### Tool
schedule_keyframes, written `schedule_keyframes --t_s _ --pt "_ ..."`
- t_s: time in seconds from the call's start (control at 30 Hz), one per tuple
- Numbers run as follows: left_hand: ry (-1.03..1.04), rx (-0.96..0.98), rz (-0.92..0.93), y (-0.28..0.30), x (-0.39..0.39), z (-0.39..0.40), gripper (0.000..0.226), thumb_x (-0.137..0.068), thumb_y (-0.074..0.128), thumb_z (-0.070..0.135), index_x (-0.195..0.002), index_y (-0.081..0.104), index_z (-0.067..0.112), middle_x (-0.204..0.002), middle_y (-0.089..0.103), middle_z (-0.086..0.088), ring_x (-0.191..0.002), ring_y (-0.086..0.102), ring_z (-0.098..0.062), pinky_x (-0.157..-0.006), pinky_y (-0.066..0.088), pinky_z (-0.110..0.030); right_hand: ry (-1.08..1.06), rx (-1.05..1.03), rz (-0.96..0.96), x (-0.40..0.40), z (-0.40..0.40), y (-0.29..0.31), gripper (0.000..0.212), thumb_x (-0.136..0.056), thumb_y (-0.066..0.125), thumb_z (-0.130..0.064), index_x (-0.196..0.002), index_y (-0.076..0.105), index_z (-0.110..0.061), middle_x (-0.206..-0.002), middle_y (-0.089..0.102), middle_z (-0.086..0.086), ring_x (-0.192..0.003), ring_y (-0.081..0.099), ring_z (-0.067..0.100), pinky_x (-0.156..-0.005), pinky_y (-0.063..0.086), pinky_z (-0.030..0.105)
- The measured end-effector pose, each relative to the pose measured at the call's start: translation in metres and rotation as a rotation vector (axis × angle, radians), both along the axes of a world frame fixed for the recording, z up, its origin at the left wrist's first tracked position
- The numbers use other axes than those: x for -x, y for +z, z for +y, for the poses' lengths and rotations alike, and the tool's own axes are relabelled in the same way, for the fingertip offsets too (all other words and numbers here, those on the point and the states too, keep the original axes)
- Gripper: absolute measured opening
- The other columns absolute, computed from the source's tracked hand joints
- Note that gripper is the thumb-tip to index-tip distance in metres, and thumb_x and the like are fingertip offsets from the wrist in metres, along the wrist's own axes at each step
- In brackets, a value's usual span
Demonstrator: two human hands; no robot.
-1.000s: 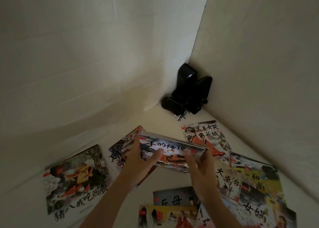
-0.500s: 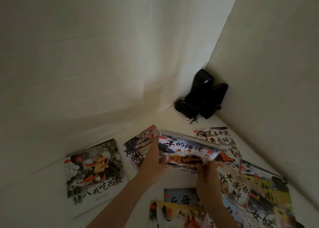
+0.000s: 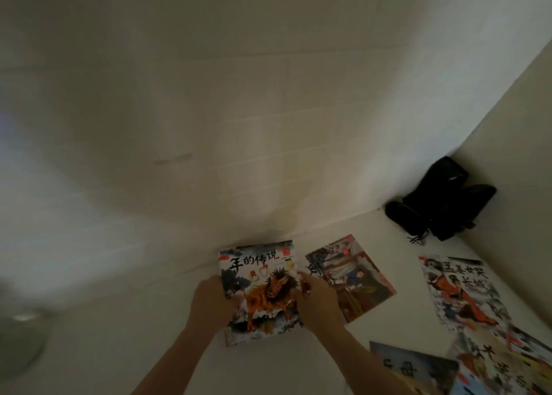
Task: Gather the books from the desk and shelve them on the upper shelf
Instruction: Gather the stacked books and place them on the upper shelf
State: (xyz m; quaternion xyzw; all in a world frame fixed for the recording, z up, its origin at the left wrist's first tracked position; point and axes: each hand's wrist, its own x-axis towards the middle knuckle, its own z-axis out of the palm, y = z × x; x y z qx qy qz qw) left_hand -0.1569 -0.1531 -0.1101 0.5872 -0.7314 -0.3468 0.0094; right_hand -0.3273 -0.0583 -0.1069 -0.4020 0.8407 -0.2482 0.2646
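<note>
— Where was the book with the orange beast (image 3: pixel 259 290)?

— It was held between both hands over the white counter (image 3: pixel 268 367), close to the back wall (image 3: pixel 209 125). Its cover faced the camera, title at the top, so its long axis ran away from the person toward the wall, the top edge tipped that way.

— And the grip?

— The left hand (image 3: pixel 210 300) gripped the left edge, the right hand (image 3: pixel 318 297) the right edge, fingers curled round the book's sides.

— What else lay there?

— A dark-covered book (image 3: pixel 351 278) lay flat just beside the right hand, turned at an angle. Further right lay a book with a figure in orange (image 3: pixel 460 293), and more books (image 3: pixel 478 367) overlapped at the lower right. A black object (image 3: pixel 439 206) stood in the corner, well apart from the hands.
</note>
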Motion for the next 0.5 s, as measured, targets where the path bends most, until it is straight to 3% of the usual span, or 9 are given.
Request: schedule_keyframes --t_s 0.07,0.13,0.2,0.27,0.37,0.43,0.5 --pt "0.011 -0.003 -0.090 -0.017 0.000 0.000 0.044 -0.089 0.060 0.041 -0.119 0.055 0.010 -0.121 0.058 -0.008 -0.110 0.056 -0.023 -0.091 0.042 -0.027 0.024 -0.036 0.053 0.000 -0.005 -0.013 0.014 -0.094 0.055 -0.013 -0.097 0.069 -0.011 -0.082 0.065 -0.001 -0.075 0.060 0.012 -0.055 0.039 0.009" --pt "-0.010 0.075 -0.209 -0.027 0.004 0.002 0.053 -0.087 0.061 0.045 -0.124 0.050 0.008 -0.118 0.053 -0.013 -0.108 0.052 -0.027 -0.091 0.041 -0.031 0.044 -0.054 0.089 0.003 -0.006 -0.019 0.010 -0.094 0.056 -0.017 -0.092 0.065 -0.013 -0.080 0.060 0.000 -0.079 0.062 0.015 -0.053 0.035 0.010" --pt "-0.006 0.236 -0.207 -0.025 0.012 0.007 0.066 -0.078 0.075 0.036 -0.130 0.047 0.006 -0.113 0.049 -0.019 -0.102 0.048 -0.035 -0.086 0.042 -0.038 0.042 -0.014 0.168 0.010 -0.002 -0.022 0.022 -0.093 0.059 -0.030 -0.106 0.065 -0.014 -0.100 0.063 0.003 -0.095 0.058 0.015 -0.073 0.041 0.016" --pt "-0.011 0.401 -0.066 -0.021 0.030 0.011 0.068 -0.068 0.083 0.020 -0.127 0.052 0.004 -0.113 0.047 -0.023 -0.100 0.047 -0.041 -0.080 0.045 -0.045 -0.079 0.063 0.243 0.028 0.007 -0.019 0.043 -0.090 0.062 -0.040 -0.126 0.059 -0.016 -0.123 0.057 0.006 -0.113 0.052 0.020 -0.095 0.044 0.030" --pt "-0.174 0.379 0.189 -0.008 0.074 0.016 0.049 -0.081 0.072 0.016 -0.126 0.053 0.013 -0.125 0.046 -0.012 -0.120 0.042 -0.033 -0.098 0.042 -0.040 -0.246 -0.039 0.242 0.080 0.029 -0.012 0.072 -0.083 0.069 -0.045 -0.142 0.041 -0.016 -0.136 0.046 0.013 -0.124 0.044 0.032 -0.102 0.041 0.046" --pt "-0.314 0.299 0.306 -0.005 0.108 0.023 0.039 -0.088 0.064 0.017 -0.125 0.051 0.017 -0.128 0.043 -0.005 -0.124 0.040 -0.023 -0.099 0.039 -0.029 -0.304 -0.216 0.173 0.115 0.046 -0.008 0.093 -0.077 0.073 -0.051 -0.148 0.025 -0.017 -0.144 0.034 0.016 -0.130 0.036 0.036 -0.102 0.038 0.049" --pt "-0.435 0.221 0.283 -0.008 0.142 0.030 0.046 -0.091 0.062 0.023 -0.132 0.044 0.018 -0.132 0.039 -0.004 -0.124 0.039 -0.020 -0.098 0.038 -0.025 -0.312 -0.271 0.101 0.135 0.056 -0.012 0.108 -0.071 0.077 -0.054 -0.150 0.014 -0.017 -0.146 0.028 0.015 -0.132 0.034 0.036 -0.104 0.037 0.049"
